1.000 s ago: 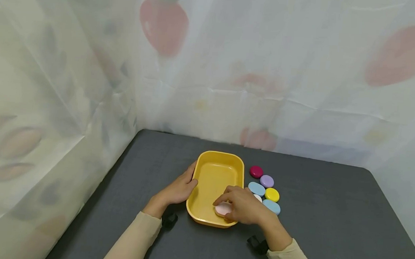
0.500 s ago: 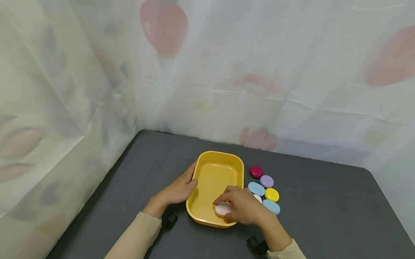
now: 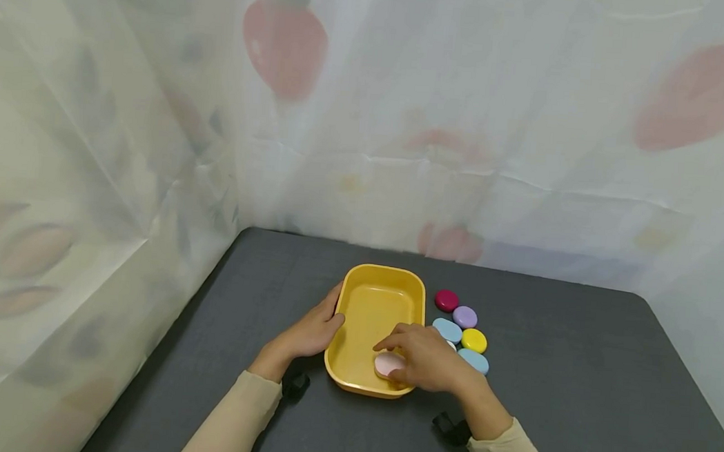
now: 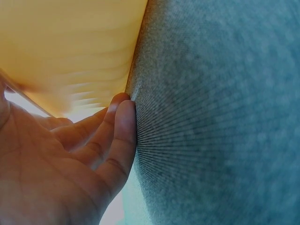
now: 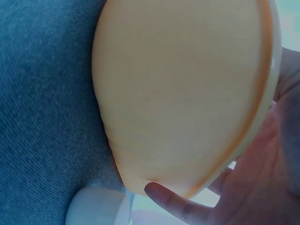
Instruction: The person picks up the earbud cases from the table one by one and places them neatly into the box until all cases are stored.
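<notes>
A yellow tray [image 3: 369, 316] with rounded corners stands on the dark tabletop. My left hand [image 3: 311, 330] holds its left side, thumb over the rim, other fingers along the outside. In the left wrist view, the left fingertips [image 4: 123, 110] lie by the tray's lower edge. My right hand [image 3: 428, 358] reaches over the near right rim, thumb and index finger curved around a pale pink rounded block [image 3: 386, 364] inside the tray. One right finger [image 5: 161, 192] lies against the tray's outer wall in the right wrist view.
Right of the tray lie a crimson disc [image 3: 446, 300], a purple disc [image 3: 465, 317], a yellow disc [image 3: 474, 341] and two light blue ovals [image 3: 447, 329]. A white piece [image 5: 96, 206] is mostly hidden by the right hand. A patterned curtain [image 3: 369, 116] hangs behind.
The right index fingertip has risen slightly at the pink block's far edge, and the hand covers more of the white piece. The left hand and tray stay put.
</notes>
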Demonstrator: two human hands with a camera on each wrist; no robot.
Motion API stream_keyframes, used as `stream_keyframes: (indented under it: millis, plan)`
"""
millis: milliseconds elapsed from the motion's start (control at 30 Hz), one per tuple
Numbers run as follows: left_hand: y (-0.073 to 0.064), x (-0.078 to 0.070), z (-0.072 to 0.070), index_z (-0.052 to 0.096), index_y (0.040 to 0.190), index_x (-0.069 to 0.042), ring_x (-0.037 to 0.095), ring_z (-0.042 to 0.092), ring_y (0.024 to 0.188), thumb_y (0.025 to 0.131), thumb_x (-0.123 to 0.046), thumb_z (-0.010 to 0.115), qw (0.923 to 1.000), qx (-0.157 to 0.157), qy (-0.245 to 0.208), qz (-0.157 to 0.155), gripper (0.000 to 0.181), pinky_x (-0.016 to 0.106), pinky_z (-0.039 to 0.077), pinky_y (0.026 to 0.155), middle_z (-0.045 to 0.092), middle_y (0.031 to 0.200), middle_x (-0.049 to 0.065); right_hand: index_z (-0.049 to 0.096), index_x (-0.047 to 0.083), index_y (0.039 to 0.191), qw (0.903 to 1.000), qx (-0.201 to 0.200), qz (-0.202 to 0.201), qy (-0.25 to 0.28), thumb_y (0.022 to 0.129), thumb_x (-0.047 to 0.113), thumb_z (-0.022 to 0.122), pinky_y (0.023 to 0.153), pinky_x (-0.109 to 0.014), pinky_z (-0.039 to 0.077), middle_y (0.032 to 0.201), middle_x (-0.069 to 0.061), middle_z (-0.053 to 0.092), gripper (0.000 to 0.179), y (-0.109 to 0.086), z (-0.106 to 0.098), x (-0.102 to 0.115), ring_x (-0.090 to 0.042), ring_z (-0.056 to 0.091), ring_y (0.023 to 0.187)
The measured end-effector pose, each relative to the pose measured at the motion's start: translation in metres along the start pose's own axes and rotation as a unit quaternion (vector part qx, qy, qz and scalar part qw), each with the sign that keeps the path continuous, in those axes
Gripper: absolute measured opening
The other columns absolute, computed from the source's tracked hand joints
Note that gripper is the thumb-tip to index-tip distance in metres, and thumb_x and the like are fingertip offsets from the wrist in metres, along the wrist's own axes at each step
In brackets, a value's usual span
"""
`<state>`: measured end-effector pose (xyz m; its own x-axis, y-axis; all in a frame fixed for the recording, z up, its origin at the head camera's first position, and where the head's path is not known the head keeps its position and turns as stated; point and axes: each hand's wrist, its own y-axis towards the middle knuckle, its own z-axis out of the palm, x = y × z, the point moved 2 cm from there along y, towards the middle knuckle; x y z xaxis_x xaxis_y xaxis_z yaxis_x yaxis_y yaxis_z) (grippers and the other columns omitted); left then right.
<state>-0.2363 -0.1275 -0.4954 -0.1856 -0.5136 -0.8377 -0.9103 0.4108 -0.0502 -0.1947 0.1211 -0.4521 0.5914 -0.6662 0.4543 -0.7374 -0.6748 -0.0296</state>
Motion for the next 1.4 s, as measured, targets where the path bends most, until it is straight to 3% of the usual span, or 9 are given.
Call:
stream_keyframes:
  millis: [300, 833, 1200, 1400]
  plan:
    - [-0.002, 0.001, 0.0, 0.001, 0.169, -0.015, 0.025, 0.023, 0.158, 0.11, -0.013, 0.036, 0.9996, 0.001, -0.013, 0.027, 0.068, 0.053, 0.027, 0.122, 0.011, 0.175, 0.009, 0.077, 0.021, 0.123, 0.9991, -0.038, -0.008, 0.016, 0.086, 0.024, 0.084, 0.09, -0.044, 0.047, 0.115, 0.0, 0.071, 0.037, -0.004, -0.009, -0.001, -0.021, 0.063, 0.103]
    - [-0.003, 0.0, 0.0, 0.003, 0.169, -0.017, 0.027, 0.025, 0.157, 0.111, -0.014, 0.037, 0.9992, 0.002, -0.029, 0.027, 0.067, 0.054, 0.029, 0.12, 0.011, 0.175, 0.009, 0.073, 0.022, 0.127, 0.9876, -0.153, -0.005, 0.035, 0.083, 0.018, 0.088, 0.096, -0.043, 0.053, 0.126, 0.0, 0.063, 0.047, -0.016, -0.034, -0.011, -0.02, 0.06, 0.115]
    - [-0.001, 0.001, 0.0, 0.002, 0.169, -0.017, 0.026, 0.021, 0.159, 0.11, -0.013, 0.038, 0.9996, -0.005, -0.008, 0.025, 0.069, 0.054, 0.025, 0.124, 0.012, 0.175, 0.009, 0.069, 0.024, 0.134, 0.9852, -0.163, 0.016, 0.049, 0.086, 0.02, 0.086, 0.095, -0.048, 0.054, 0.135, 0.0, 0.059, 0.051, -0.025, -0.044, -0.024, -0.023, 0.059, 0.123]
    - [-0.001, 0.001, 0.0, 0.002, 0.169, -0.017, 0.025, 0.02, 0.159, 0.11, -0.014, 0.037, 0.9998, -0.005, -0.001, 0.019, 0.068, 0.053, 0.024, 0.124, 0.012, 0.175, 0.007, 0.068, 0.018, 0.135, 0.9823, -0.181, 0.019, 0.044, 0.086, 0.018, 0.085, 0.095, -0.05, 0.054, 0.133, -0.004, 0.059, 0.052, -0.028, -0.05, -0.03, -0.026, 0.061, 0.116]
